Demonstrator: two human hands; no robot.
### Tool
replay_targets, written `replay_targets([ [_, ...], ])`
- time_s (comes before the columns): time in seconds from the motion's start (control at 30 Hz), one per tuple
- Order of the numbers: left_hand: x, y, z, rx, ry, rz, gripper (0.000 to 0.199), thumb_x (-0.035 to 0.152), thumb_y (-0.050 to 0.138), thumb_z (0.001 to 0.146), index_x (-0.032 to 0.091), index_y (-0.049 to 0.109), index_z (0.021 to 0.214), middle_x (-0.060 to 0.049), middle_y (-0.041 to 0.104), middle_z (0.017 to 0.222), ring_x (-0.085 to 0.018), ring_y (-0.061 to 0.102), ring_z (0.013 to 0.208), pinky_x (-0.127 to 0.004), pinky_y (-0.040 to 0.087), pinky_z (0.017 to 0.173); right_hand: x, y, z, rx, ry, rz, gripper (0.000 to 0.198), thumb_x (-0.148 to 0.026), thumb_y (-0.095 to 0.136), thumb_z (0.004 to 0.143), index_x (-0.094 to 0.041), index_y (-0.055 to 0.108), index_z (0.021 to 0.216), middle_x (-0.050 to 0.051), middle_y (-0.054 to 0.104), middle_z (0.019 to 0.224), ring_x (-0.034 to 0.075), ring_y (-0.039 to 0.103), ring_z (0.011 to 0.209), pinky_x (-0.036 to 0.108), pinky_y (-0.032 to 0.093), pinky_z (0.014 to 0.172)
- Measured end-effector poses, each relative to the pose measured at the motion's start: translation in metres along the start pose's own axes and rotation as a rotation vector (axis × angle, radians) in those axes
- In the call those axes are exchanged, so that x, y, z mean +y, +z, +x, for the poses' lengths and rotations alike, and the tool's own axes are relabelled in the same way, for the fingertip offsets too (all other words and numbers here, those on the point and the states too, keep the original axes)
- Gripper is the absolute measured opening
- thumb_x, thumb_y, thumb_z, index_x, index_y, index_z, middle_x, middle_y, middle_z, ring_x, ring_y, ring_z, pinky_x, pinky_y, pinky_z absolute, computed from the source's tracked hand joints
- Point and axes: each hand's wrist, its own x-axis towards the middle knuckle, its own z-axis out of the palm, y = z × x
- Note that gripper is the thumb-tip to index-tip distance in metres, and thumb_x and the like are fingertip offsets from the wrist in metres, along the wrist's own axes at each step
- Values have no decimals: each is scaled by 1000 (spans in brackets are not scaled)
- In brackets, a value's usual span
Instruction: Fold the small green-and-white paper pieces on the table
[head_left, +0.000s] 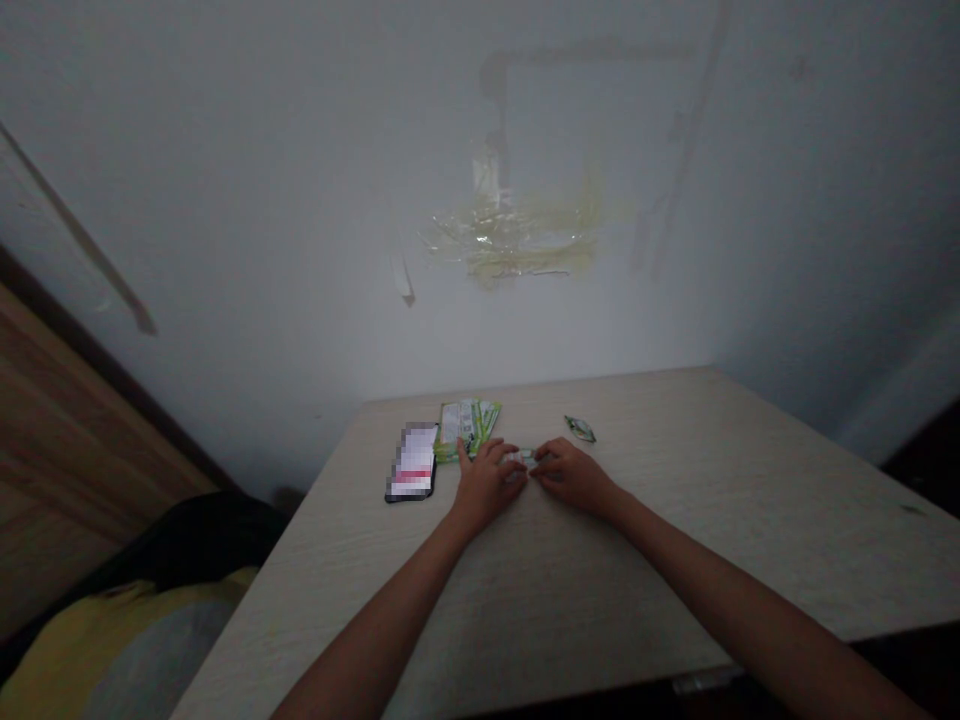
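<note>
Lying between both hands, small packet

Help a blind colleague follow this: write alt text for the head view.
A person's left hand and right hand touch a small pale item on a light table. Green packets and a phone lie near the left hand; a small packet lies beyond the right.
</note>
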Motion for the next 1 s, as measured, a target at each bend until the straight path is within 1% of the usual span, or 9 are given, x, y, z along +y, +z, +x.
replay_targets([
  [0.13, -3, 1, -1, -36, 53, -15, 10, 38, 64, 84, 37, 72, 89, 2, 63, 124, -27, 43, 129, -73, -6, 108, 3, 1, 0, -10, 14, 40, 20, -16, 65, 80, -24, 76, 94, 8, 66, 105, 21, 57, 102, 35, 47, 91],
  [0.27, 0, -3, -2, -26, 94, 10, 13, 40, 61, 86, 38, 73, 91, 2, 65, 121, -27, 43, 130, -71, -7, 109, 6, 3, -1, 0, 12, 56, 21, -15, 66, 79, -24, 76, 94, 8, 66, 105, 21, 57, 102, 36, 47, 92],
  [0.33, 2, -7, -2, -28, 138, 32, 15, 39, 58, 88, 39, 72, 95, 3, 66, 119, -26, 43, 130, -69, -7, 111, 8, 4, -1, 6, 10, 59, 20, -15, 65, 80, -24, 76, 94, 8, 66, 105, 21, 57, 102, 36, 47, 92],
  [0.47, 2, -14, -4, -70, 186, 70, 21, 39, 55, 90, 40, 69, 107, 2, 68, 117, -26, 42, 132, -67, -1, 113, 9, 5, -1, 15, 3, 63, 18, -15, 66, 80, -24, 76, 92, 8, 66, 105, 21, 58, 102, 37, 47, 92],
  [0.6, -5, -13, -6, -135, 221, 46, 28, 41, 53, 91, 39, 64, 117, 0, 65, 125, -25, 37, 137, -64, 4, 115, 11, 8, -3, 44, 1, 93, 18, -15, 65, 81, -24, 76, 92, 8, 67, 105, 21, 58, 102, 37, 48, 92],
  [0.73, -11, -12, -9, -167, 226, -10, 31, 43, 49, 93, 40, 62, 121, 1, 63, 128, -25, 38, 137, -62, 8, 115, 16, 11, -4, 59, 12, 128, 19, -16, 65, 81, -25, 76, 94, 8, 67, 108, 20, 59, 103, 37, 48, 93],
  [0.87, -7, -16, -10, -177, 195, -50, 34, 45, 48, 93, 37, 60, 123, 0, 64, 128, -23, 42, 134, -59, 3, 117, 18, 11, -5, 45, 13, 153, 19, -17, 63, 83, -25, 75, 95, 7, 67, 113, 20, 59, 106, 37, 48, 95],
  [1.0, -2, -17, -9, -177, 165, -54, 34, 45, 48, 93, 36, 60, 123, 1, 64, 126, -23, 45, 131, -59, 0, 117, 15, 9, -5, 41, 9, 131, 22, -17, 60, 84, -25, 74, 100, 7, 68, 114, 20, 59, 107, 37, 48, 96],
])
